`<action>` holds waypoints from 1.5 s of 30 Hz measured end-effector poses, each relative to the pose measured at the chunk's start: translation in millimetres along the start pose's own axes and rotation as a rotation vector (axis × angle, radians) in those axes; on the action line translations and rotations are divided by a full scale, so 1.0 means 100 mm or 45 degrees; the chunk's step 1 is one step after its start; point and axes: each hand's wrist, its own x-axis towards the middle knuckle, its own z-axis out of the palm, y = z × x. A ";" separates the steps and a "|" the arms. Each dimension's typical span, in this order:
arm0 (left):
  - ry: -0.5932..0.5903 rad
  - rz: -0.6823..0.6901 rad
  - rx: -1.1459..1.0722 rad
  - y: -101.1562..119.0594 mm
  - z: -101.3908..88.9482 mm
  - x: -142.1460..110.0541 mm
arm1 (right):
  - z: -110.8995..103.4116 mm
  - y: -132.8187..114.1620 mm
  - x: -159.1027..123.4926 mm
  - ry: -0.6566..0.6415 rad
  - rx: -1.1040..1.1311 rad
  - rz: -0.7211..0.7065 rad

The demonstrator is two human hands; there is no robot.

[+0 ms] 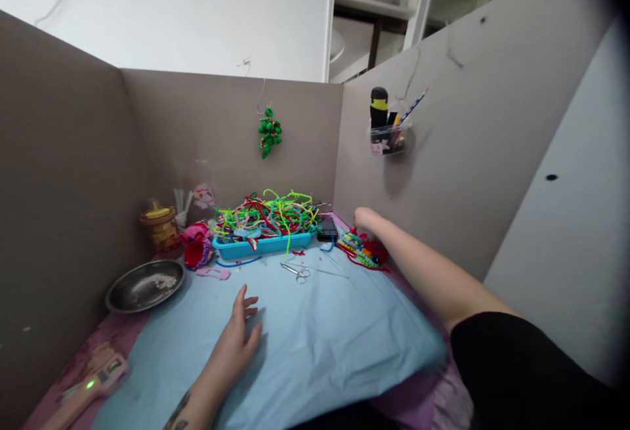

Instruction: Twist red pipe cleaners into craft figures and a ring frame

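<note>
My left hand (pixel 241 337) is over the blue cloth (pixel 305 344), fingers apart and thumb out, with nothing in it. To the far right my right hand (pixel 367 220) reaches to a pile of colourful fuzzy pipe-cleaner pieces (pixel 361 248) by the partition. Its fingers look curled downward, and what they hold, if anything, is hidden. A pair of scissors (pixel 296 274) lies on the cloth beyond my left hand. Behind them stands a blue tray (pixel 266 246) heaped with tangled pipe cleaners (pixel 275 213) in green, red, pink and teal.
A metal bowl (pixel 125 295) with small white bits sits at left, near a pink hot glue gun (pixel 105 377) with a green light. A brown-and-yellow pot (pixel 160 226) stands behind. Grey partitions (pixel 221 128) enclose the table; a clear box (pixel 388 140) of tools hangs at right.
</note>
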 end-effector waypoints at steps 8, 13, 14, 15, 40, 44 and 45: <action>0.033 0.089 0.139 -0.05 -0.01 -0.02 | 0.20 -0.54 -0.76 -0.035 -0.061 -0.247; -0.077 0.150 0.302 0.10 0.01 -0.02 | 0.54 -1.16 -1.22 -0.135 0.003 -0.628; -0.116 0.153 0.328 0.18 0.01 -0.03 | 0.60 -1.26 -1.24 -0.147 0.013 -0.682; -0.159 0.153 0.343 0.27 0.01 -0.03 | 0.65 -1.36 -1.24 -0.136 0.036 -0.703; -0.659 0.199 1.400 0.02 -0.57 3.39 | 0.90 -2.22 0.72 -0.282 -0.076 -1.038; -0.713 0.212 1.314 -0.23 -0.76 3.59 | 0.79 -2.14 0.91 -0.231 0.139 -0.911; -0.719 0.235 1.255 -0.25 -0.78 3.59 | 0.76 -2.11 0.94 -0.189 0.174 -0.855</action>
